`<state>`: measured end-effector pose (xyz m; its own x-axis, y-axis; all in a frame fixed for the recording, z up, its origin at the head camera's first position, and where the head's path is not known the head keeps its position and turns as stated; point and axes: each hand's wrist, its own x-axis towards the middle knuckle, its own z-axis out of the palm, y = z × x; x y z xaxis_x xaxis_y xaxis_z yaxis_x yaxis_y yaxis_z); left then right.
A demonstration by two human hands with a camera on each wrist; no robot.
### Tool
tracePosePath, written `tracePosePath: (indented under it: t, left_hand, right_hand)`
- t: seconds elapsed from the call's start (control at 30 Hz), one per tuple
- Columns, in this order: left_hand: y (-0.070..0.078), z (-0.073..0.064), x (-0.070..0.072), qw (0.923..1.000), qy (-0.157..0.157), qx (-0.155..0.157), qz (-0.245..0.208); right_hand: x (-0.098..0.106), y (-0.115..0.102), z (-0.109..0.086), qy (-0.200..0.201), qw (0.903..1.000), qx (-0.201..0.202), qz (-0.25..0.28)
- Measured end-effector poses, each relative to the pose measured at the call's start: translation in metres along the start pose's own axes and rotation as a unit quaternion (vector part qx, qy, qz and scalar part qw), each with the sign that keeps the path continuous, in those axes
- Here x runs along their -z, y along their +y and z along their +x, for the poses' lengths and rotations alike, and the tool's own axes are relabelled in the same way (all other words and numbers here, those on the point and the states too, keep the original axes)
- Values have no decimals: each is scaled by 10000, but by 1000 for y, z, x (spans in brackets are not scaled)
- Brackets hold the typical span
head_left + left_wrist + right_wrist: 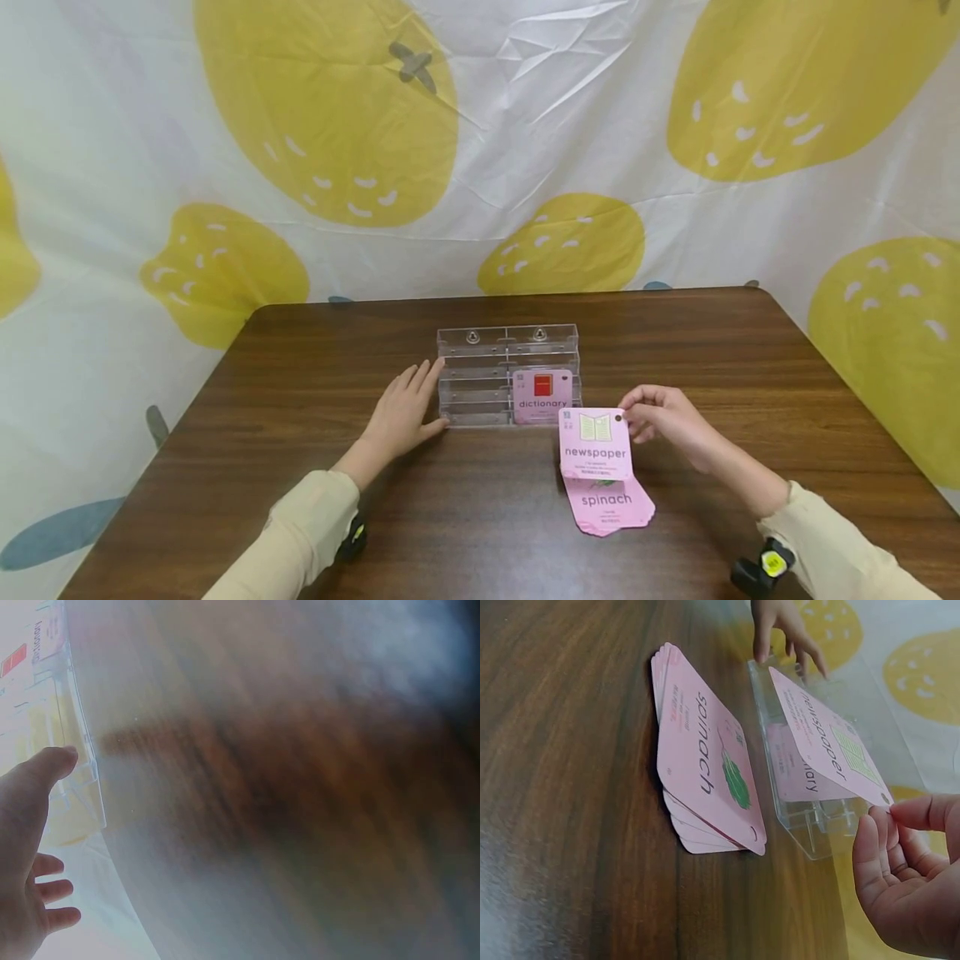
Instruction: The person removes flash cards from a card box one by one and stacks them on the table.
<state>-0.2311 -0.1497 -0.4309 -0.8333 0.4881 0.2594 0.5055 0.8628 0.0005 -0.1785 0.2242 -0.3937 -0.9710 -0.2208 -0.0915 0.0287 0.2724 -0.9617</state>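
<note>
A pink flash card reading "newspaper" (596,454) is pinched at its holed corner by my right hand (670,423), raised over the card pile. Beneath it lies a fanned stack of pink flash cards, "spinach" (705,750) uppermost. My left hand (401,410) rests against the left side of a clear plastic tiered card rack (474,387), fingers straight and spread. The left wrist view shows its thumb (54,763) at the rack's edge. In the rack's lower right compartment stands a "dictionary" card (542,392), its bottom edge near the newspaper card in the head view.
The rack stands mid-table on a dark brown wooden table (315,350). Behind the table hangs a white cloth (405,258) printed with large yellow fruit. Two round metal fittings show in the rack's top row.
</note>
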Motion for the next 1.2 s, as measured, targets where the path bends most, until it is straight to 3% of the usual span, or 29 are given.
tracePosePath:
  t: [0.83, 1.2]
  left_hand:
    - [1, 1, 1, 10000, -52, 9, 17]
    - [1, 0, 2, 10000, -30, 8, -10]
  right_hand:
    - [-4, 22, -12, -411, 9960, -744, 258]
    - [-4, 31, -18, -491, 9943, -864, 379]
